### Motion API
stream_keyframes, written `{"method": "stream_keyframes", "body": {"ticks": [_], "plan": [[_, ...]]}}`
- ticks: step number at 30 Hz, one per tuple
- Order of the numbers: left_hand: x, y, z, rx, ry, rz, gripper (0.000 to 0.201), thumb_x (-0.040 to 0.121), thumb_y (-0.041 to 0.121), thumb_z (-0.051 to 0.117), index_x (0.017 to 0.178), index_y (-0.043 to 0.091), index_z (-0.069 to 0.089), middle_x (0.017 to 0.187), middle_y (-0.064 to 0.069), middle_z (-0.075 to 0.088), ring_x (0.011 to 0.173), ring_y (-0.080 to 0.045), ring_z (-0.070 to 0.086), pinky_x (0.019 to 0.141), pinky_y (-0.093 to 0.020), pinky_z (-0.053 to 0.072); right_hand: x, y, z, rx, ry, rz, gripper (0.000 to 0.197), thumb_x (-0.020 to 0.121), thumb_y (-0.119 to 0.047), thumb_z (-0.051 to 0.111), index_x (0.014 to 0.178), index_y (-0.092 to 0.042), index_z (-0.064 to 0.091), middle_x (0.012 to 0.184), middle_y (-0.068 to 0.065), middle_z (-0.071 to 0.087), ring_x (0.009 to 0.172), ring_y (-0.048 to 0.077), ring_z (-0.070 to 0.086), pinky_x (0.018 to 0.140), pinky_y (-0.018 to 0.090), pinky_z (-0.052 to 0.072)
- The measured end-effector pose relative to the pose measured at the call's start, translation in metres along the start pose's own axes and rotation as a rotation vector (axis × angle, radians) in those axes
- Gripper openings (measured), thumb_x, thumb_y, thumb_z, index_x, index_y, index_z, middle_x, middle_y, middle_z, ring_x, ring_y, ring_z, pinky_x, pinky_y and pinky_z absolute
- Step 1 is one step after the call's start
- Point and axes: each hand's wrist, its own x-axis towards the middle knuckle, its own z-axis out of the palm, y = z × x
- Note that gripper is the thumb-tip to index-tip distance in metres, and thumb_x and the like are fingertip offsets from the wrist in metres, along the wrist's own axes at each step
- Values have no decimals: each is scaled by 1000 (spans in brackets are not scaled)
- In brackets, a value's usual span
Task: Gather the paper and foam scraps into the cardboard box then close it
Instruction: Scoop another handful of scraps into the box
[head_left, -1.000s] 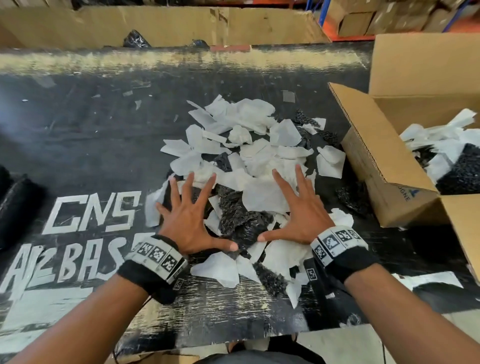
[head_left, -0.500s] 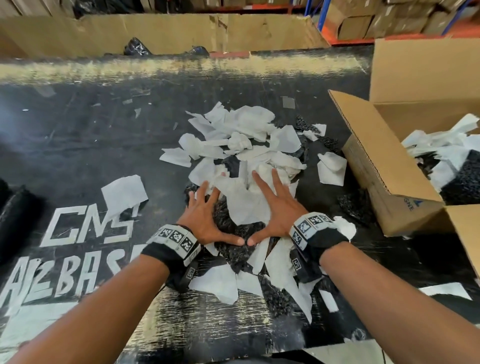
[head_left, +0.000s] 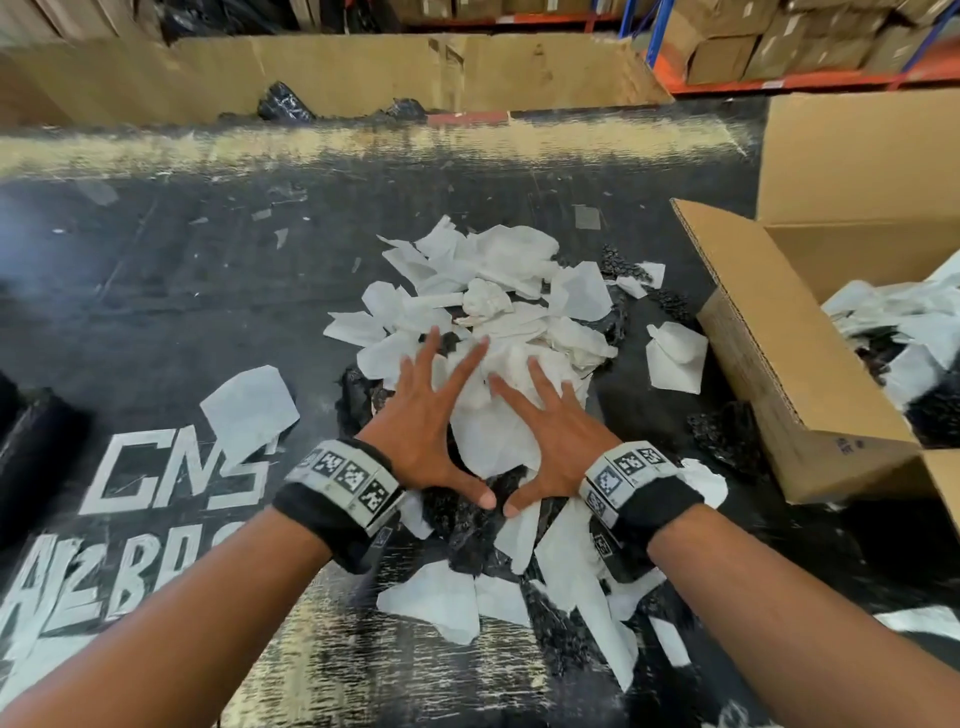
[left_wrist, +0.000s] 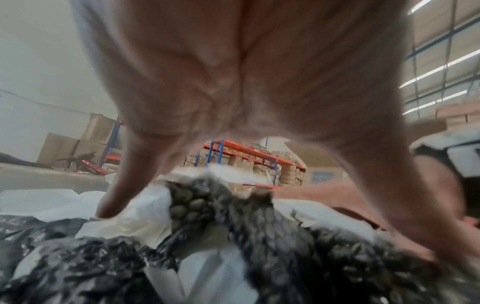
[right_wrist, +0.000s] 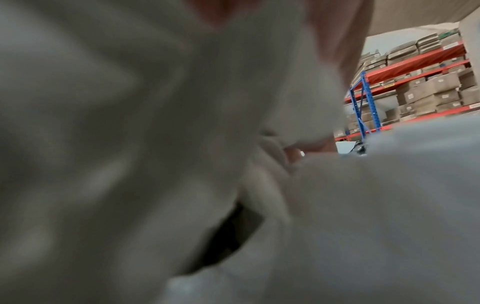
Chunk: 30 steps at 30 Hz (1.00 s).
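At frame centre, scraps: white paper scraps (head_left: 498, 291) and black foam scraps (head_left: 467, 525) are lying heaped on the black table (head_left: 156, 291).
Left hand (head_left: 426, 431): pressing the heap's left side, fingers spread straight.
Right hand (head_left: 563, 441): pressing the right side, fingers spread; the 2 thumbs are nearly touching.
Cardboard box (head_left: 769, 374): sitting open at right, holding scraps.

Scraps (head_left: 498, 291) lie heaped mid-table (head_left: 156, 270). Box (head_left: 779, 364) stands right of the heap, holding more scraps. Left hand (head_left: 423, 415) and right hand (head_left: 558, 431) rest side by side on the heap's near edge.

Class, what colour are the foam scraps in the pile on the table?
Black, with a bumpy texture; foam scraps show best in the left wrist view.
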Motion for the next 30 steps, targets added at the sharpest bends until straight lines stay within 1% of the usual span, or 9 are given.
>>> {"method": "stream_keyframes", "body": {"ticks": [3, 5, 8, 11, 14, 18, 23, 26, 30], "plan": [[9, -6, 18, 140, -218, -35, 158, 35, 82, 84, 143, 61, -29, 159, -4, -40, 147, -47, -25, 109, -80, 16, 5, 3, 6, -46, -58, 21, 149, 39, -77, 83, 146, -53, -18, 159, -4, -32, 148, 44, -15, 109, 72, 24], [10, -7, 28, 203, -243, -54, 158, 37, 84, 82, 142, 58, -34, 160, -5, -38, 148, -46, -26, 108, -83, 12, 5, 4, 8, -34, -38, 32, 150, 40, -75, 83, 149, -47, -16, 160, -4, -31, 149, 41, -15, 110, 70, 25], [6, -4, 34, 263, -146, -90, 160, 35, 91, 74, 143, 52, -37, 159, -5, -40, 147, -45, -28, 105, -86, 7, -1, 4, 6, 32, 38, 72, 157, 36, -72, 87, 150, -45, -19, 157, -3, -37, 148, 41, -18, 111, 71, 21], [7, -5, 29, 359, -10, -101, 159, 28, 102, 59, 147, 50, -32, 155, -4, -47, 141, -45, -40, 97, -90, -2, -3, 1, -5, -5, 83, 74, 164, 31, -77, 84, 143, -49, -33, 150, -3, -48, 143, 43, -30, 107, 75, 9], [19, -11, 31, 273, -118, -121, 158, 29, 99, 64, 145, 53, -33, 154, 0, -49, 141, -44, -41, 98, -88, 1, 10, 3, -6, -39, 37, 89, 165, 31, -76, 85, 140, -51, -37, 151, -1, -47, 143, 44, -30, 106, 77, 8], [28, -22, 46, 248, -213, -105, 149, 46, 95, 66, 152, 45, -26, 164, -4, -29, 146, -42, -32, 112, -78, 12, 29, 10, 6, -51, -74, 88, 153, 45, -72, 85, 151, -43, -21, 161, 2, -29, 147, 43, -20, 115, 68, 9], [26, -19, 49, 268, -134, -46, 116, 82, 61, 71, 161, 31, -7, 169, -7, -8, 154, -41, -6, 120, -52, 27, 22, 2, 7, -54, 11, 65, 122, 68, -61, 80, 158, -28, 4, 167, 2, -3, 151, 37, -1, 117, 56, 19], [26, -9, 53, 295, -85, -45, 99, 91, 33, 68, 162, 27, -1, 170, -4, 0, 155, -37, 6, 113, -46, 39, 18, -7, 10, -67, 94, 41, 96, 82, -35, 77, 157, -21, 17, 164, 4, 18, 150, 33, 17, 114, 51, 28], [24, 2, 61, 273, -20, -70, 91, 92, 15, 62, 163, 24, 5, 170, -1, 3, 153, -34, 21, 108, -45, 46, 15, -17, 11, -71, 176, 36, 75, 83, -15, 71, 148, -17, 35, 146, 6, 47, 133, 31, 44, 105, 46, 42]]}}
